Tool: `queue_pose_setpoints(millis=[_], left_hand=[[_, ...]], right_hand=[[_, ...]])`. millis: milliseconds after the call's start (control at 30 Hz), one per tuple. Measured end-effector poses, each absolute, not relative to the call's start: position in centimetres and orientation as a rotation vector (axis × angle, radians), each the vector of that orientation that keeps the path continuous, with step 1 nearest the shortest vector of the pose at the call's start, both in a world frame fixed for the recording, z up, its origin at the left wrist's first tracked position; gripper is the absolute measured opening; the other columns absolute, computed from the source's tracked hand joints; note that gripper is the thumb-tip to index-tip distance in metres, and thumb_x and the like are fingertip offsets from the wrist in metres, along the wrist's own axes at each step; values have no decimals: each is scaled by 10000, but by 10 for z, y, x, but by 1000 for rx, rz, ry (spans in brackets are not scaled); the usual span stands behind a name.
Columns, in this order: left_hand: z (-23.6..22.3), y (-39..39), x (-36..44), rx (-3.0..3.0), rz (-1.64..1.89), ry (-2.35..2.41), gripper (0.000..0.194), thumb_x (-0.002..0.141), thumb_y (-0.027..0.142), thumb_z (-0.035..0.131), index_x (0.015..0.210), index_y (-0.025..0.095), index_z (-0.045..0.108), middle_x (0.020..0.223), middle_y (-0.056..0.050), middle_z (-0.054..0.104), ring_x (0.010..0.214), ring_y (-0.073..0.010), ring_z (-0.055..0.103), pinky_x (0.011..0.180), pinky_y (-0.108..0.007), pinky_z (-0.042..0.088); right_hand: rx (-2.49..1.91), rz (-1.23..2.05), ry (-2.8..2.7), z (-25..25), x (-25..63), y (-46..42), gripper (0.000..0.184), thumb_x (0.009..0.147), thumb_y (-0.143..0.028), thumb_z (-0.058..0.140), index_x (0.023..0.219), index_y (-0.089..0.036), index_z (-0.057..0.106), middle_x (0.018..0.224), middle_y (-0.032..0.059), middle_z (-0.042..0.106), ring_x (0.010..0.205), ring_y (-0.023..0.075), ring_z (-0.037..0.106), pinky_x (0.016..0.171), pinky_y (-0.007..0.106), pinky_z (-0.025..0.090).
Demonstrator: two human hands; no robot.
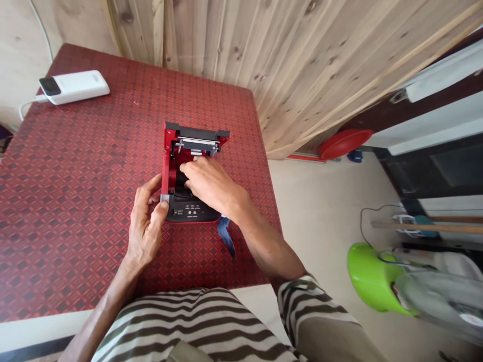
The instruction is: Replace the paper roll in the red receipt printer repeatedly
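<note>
A red and black portable printer (192, 211) stands on the table with its lid (196, 133) swung up. A roller and metal bar show on the lid's inner side. My left hand (145, 221) grips the printer's left side, thumb on the grey front corner and fingers along the red wall. Inside the dark paper compartment are the curled fingers of my right hand (211, 186); what they pinch, if anything, is hidden. A dark blue strap (225, 239) hangs from the printer's right front side onto the table.
The table (94, 201) has a red patterned cover. A white power bank (77, 86) with a cable lies at its back left. Wooden boards (211, 40) rise behind. On the floor to the right stand a green stool (366, 276) and a red basin (345, 143).
</note>
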State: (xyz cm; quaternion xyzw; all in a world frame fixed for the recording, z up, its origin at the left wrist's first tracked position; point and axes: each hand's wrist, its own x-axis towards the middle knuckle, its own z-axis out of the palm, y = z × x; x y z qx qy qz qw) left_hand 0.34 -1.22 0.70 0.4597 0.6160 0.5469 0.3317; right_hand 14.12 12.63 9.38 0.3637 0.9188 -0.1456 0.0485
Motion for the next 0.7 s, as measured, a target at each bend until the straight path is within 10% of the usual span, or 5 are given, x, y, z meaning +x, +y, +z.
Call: queue_pose_setpoints(millis=[300, 700], left_hand=[[8, -12, 1, 1111, 1416, 1626, 598, 1044, 522, 646, 1566, 230, 668, 1472, -134, 735, 1306, -328, 719, 1170, -510, 548], [39, 63, -25, 1078, 1627, 1578, 610, 1081, 673, 637, 1425, 179, 739, 1444, -118, 768, 1363, -326, 715, 1145, -510, 550]], right_hand=[[998, -779, 3001, 101, 186, 99, 176, 1148, -262, 671, 1156, -147, 804, 1180, 125, 854, 1142, 261, 775, 1054, 427, 571], [1026, -462, 3376, 75, 198, 78, 241, 1142, -118, 602, 1071, -171, 826, 1096, 86, 823, 1006, 216, 686, 975, 372, 586]])
